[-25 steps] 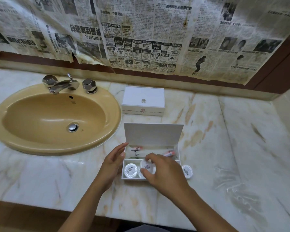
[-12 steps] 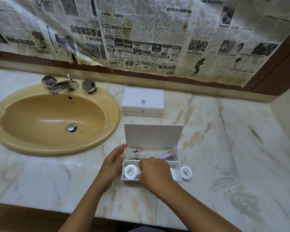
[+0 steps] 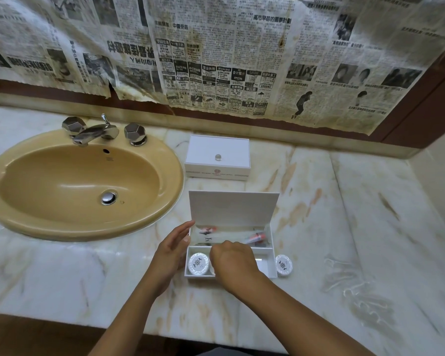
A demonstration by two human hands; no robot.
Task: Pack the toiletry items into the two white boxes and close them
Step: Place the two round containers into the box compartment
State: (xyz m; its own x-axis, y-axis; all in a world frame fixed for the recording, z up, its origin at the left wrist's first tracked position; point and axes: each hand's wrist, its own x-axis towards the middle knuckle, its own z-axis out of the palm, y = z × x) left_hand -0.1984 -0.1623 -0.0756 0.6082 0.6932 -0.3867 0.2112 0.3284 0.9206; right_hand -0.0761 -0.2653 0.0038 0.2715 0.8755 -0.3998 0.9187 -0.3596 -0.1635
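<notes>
An open white box (image 3: 272,264) stands on the marble counter, its lid (image 3: 233,208) upright at the back. The rear compartment holds a red-capped tube (image 3: 256,237) and clear sachets (image 3: 207,231). One round wrapped soap (image 3: 198,263) lies in the front compartment. My right hand (image 3: 233,264) reaches down into that compartment with curled fingers over a second round soap, which is almost fully hidden. My left hand (image 3: 174,251) rests with straight fingers against the box's left wall. Another round soap (image 3: 284,265) lies on the counter just right of the box. The second white box (image 3: 217,153) sits shut behind.
A tan oval sink (image 3: 82,228) with a chrome faucet (image 3: 93,132) fills the left of the counter. Old newspaper (image 3: 216,60) covers the wall behind. Crumpled clear plastic (image 3: 350,286) lies on the counter to the right. The counter's front edge runs just below my forearms.
My right hand has lowered the round soap from above the box into the front compartment. My left hand has stayed at the box's left side.
</notes>
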